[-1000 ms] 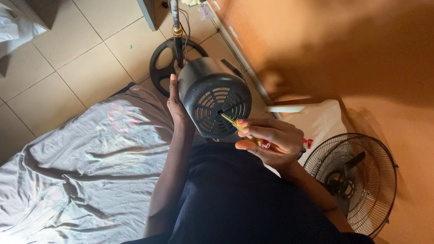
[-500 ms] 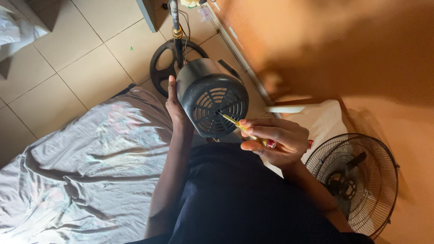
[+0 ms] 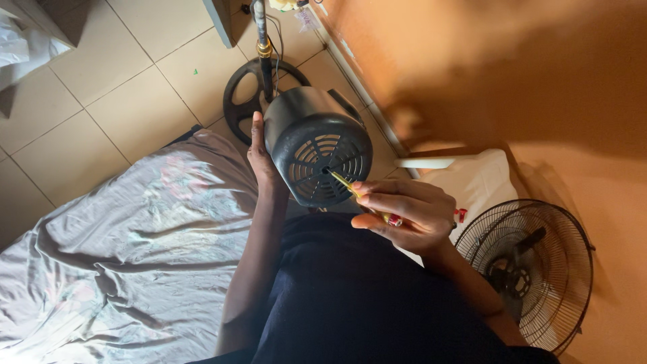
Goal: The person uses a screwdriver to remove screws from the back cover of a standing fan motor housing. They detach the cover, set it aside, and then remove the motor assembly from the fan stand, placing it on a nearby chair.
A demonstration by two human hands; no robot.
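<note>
Right hand (image 3: 411,212) grips my screwdriver (image 3: 360,197), tip in the motor cover (image 3: 317,145); left hand (image 3: 259,155) braces it open-palmed. Risk, I judge: tip slipping off.

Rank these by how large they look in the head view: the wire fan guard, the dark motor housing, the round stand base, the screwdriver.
1. Wire fan guard
2. Dark motor housing, though it sits nearer the camera, so its lead over the next is unsure
3. Round stand base, partly hidden
4. Screwdriver, mostly covered by the right hand

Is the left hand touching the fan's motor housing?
Touching. The head view shows the left hand pressed flat along the side of the dark motor housing, no gap visible.
</note>
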